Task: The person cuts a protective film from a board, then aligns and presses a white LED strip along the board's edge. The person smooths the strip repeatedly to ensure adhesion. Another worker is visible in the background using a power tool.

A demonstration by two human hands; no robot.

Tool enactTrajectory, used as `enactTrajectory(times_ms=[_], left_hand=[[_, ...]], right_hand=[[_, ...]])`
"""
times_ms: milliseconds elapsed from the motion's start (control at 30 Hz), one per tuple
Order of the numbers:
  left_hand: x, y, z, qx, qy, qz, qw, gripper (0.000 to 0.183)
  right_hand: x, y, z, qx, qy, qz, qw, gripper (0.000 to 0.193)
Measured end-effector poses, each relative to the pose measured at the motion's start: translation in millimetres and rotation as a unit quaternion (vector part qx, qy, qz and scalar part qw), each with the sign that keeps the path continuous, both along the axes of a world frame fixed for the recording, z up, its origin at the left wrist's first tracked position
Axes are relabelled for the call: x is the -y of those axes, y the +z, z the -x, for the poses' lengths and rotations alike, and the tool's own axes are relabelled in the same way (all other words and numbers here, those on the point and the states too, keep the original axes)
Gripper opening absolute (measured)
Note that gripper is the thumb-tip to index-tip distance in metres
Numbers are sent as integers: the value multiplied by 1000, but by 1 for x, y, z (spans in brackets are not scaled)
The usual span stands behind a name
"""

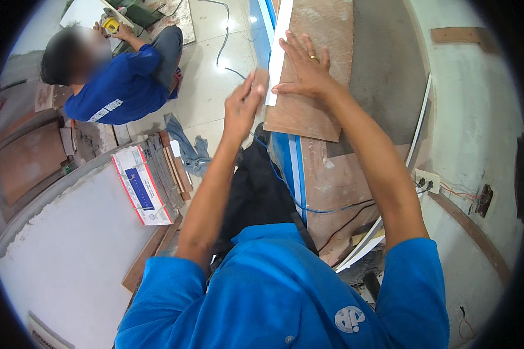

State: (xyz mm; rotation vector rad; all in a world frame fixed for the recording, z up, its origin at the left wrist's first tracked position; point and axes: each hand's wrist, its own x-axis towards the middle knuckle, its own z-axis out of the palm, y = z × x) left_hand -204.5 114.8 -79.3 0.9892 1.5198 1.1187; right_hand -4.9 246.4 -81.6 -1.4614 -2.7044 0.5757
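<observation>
I'm on the white strip (278, 61): it lies lengthwise along the left edge of a brown board (300, 119), its near end close to the board's near corner. The right hand (308, 74) is down flat across both, fingers spread apart, thumb and some fingertips on the strip, a ring showing. Just left of the strip's near end, here's the left hand (241, 110), fingers clamped on what looks like a small brown block (262, 78); it's blurred, and I can't tell whether the block touches the strip. Under the board runs the counter (378, 72), bare and grey to the strip's right. Farther right and nearer me than the strip, a wall socket (426, 180) has plugs in it. Left of the strip, a blue cable (220, 55) snakes over pale floor tiles (206, 96). Well left of it, a co-worker (122, 87) in a dark blue shirt bends over a yellow power tool (110, 24). Nearer me and left of the strip: a crumpled blue-grey cloth (183, 142), then a white carton (141, 186) with red edging.
</observation>
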Motion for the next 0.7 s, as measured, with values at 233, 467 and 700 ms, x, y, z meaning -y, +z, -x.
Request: enactTrajectory(times_ms=[233,467,700], left_hand=[[27,-7,-4,38,29,14,999,61],[35,1,-3,66,32,-9,997,64],[7,-3,0,4,5,20,1000,67]], right_hand=[[2,4,2,17,-2,-8,1000,138],[-2,5,3,34,3,3,999,138],[6,0,-2,0,5,-11,1000,140]])
